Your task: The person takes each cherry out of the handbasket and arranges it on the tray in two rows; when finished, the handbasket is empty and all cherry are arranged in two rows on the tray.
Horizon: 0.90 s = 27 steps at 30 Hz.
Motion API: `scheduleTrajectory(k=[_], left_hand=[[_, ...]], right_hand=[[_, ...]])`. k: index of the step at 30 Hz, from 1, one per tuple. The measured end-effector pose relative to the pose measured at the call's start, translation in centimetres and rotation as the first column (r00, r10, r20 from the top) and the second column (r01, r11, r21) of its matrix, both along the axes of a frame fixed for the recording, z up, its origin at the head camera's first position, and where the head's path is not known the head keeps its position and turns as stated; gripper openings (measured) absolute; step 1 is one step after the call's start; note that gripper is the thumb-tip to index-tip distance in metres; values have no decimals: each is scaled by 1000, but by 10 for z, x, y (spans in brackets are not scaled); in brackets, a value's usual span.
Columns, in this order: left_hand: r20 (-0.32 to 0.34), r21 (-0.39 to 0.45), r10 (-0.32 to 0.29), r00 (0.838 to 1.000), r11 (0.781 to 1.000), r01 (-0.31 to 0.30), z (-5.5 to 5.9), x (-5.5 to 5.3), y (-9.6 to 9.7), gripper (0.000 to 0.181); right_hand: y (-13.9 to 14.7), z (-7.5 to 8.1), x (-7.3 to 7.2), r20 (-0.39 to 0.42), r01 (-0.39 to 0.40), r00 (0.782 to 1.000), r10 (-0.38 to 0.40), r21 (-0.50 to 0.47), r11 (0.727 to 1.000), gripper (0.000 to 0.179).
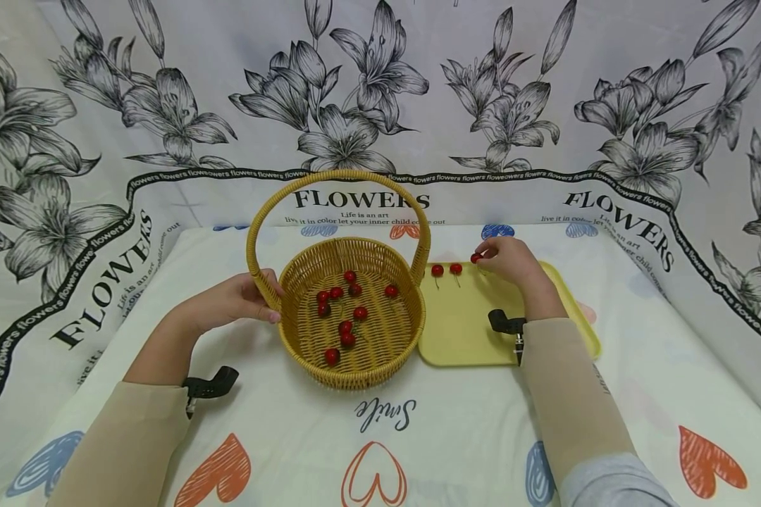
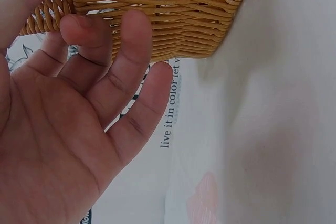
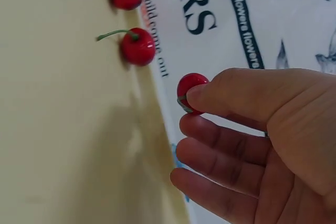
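A round wicker basket (image 1: 349, 381) with a tall arched handle (image 1: 339, 174) stands at the middle of the table. My left hand (image 1: 244, 301) grips the foot of that handle on the left side, thumb in front; the other fingers lie near the woven wall (image 2: 178, 35) in the left wrist view. Several red cherries (image 1: 361, 313) lie inside the basket. Over the far edge of a yellow tray (image 1: 459, 327), my right hand (image 1: 514, 264) pinches one cherry (image 3: 190, 86) between thumb and fingertips. Two stemmed cherries (image 3: 138, 47) sit along that tray edge to its left.
The tray lies flat just right of the basket. A white cloth (image 1: 292, 436) printed with hearts covers the table. Behind it hangs a flowered curtain (image 1: 507, 134). Each wrist carries a small black camera (image 1: 212, 384).
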State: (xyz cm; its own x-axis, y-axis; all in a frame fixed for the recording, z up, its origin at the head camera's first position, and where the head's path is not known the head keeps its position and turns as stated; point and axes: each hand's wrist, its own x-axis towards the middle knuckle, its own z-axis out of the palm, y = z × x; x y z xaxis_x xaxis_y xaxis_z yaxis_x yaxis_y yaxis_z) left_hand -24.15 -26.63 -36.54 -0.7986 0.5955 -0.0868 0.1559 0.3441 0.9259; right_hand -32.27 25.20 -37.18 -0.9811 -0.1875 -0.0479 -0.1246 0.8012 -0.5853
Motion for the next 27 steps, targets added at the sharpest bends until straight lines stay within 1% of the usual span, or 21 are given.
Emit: scheduleTrajectory(k=[7, 11, 16, 21, 23, 27], left_hand=[[9, -21, 19, 1000, 1000, -19, 1, 0, 1, 32], [16, -38, 31, 999, 999, -30, 1, 0, 2, 34], [16, -40, 32, 999, 999, -31, 1, 0, 2, 34], [19, -41, 36, 999, 999, -35, 1, 1, 2, 35], [19, -40, 36, 999, 999, -35, 1, 1, 2, 35], [16, -42, 34, 999, 999, -33, 2, 1, 2, 34]], right_hand=[[-5, -10, -2, 18, -20, 1000, 19, 56, 998, 29], [-9, -15, -1, 9, -7, 1000, 6, 83, 997, 29], [-11, -15, 1, 8, 6, 1000, -7, 93, 996, 29], [-7, -8, 2, 41, -13, 999, 9, 87, 996, 37], [-4, -1, 4, 37, -23, 999, 20, 83, 996, 42], [-2, 19, 10, 6, -21, 1000, 20, 55, 998, 45]])
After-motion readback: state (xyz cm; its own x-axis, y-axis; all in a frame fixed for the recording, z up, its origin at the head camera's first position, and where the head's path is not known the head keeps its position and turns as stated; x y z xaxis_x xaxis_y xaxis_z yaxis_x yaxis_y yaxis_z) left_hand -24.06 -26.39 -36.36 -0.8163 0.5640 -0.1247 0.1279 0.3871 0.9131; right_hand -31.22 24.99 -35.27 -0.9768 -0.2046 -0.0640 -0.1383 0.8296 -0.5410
